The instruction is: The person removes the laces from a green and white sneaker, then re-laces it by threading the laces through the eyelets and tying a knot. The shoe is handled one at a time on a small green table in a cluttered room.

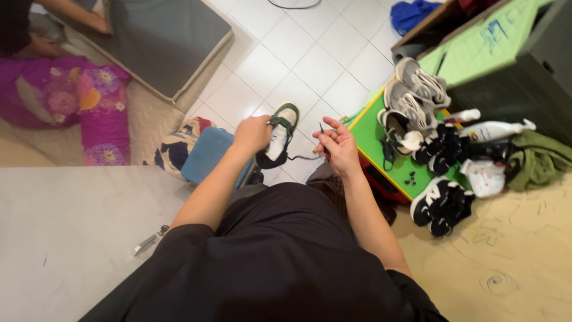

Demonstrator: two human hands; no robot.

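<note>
My left hand (252, 132) grips a white, green and black sneaker (279, 136) by its collar, holding it above the white tiled floor (310, 65). A dark shoelace (305, 156) runs from the sneaker to my right hand (337, 145), which pinches the lace's end between thumb and fingers, the tip sticking up. Both forearms reach out over my black shirt.
A green low table (400, 173) at right carries grey sneakers (411, 98), black-and-white sneakers (442, 206), a white spray bottle (494, 129) and an olive cloth (539, 160). A blue case (207, 154) lies by my left arm. Another person's arm (77, 15) is at top left, beside a grey mattress.
</note>
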